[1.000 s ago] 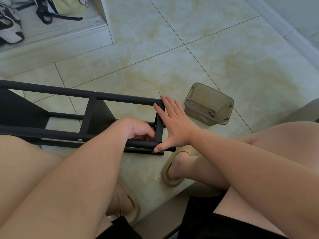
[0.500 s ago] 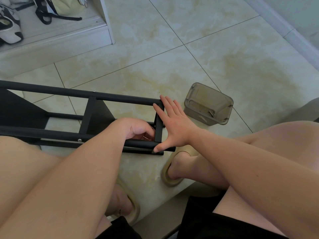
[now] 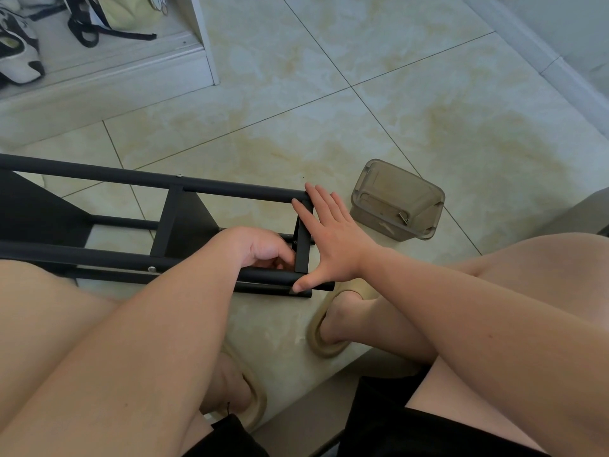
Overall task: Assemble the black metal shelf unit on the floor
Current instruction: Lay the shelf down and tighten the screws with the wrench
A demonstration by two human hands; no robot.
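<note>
I see the tiled floor (image 3: 428,103) filling most of the view, with the black shelf unit (image 3: 99,255) lying on its side across the lower left. Its long axis runs left to right. 1 end runs out of the left edge and the other points right, stopping just short of the person's right slipper (image 3: 326,349). 2 long tubes frame it, joined at the right end by a short end bar (image 3: 302,255).

A white cupboard base (image 3: 99,80) sits at top left with a sneaker (image 3: 19,57) on it.

The right hand (image 3: 333,239) lies flat against the outside of that end bar. Its grip is fully spread, fingers straight, thumb tip on the near tube, closed round nothing.

The left hand (image 3: 260,245) reaches inside the frame, just beside the end bar. Its fingers are curled tight, but the tips are hidden, so I cannot tell what the grip has.

A translucent brown container (image 3: 395,199) rests on the floor near the right hand, with 1 small screw (image 3: 402,219) inside.
</note>
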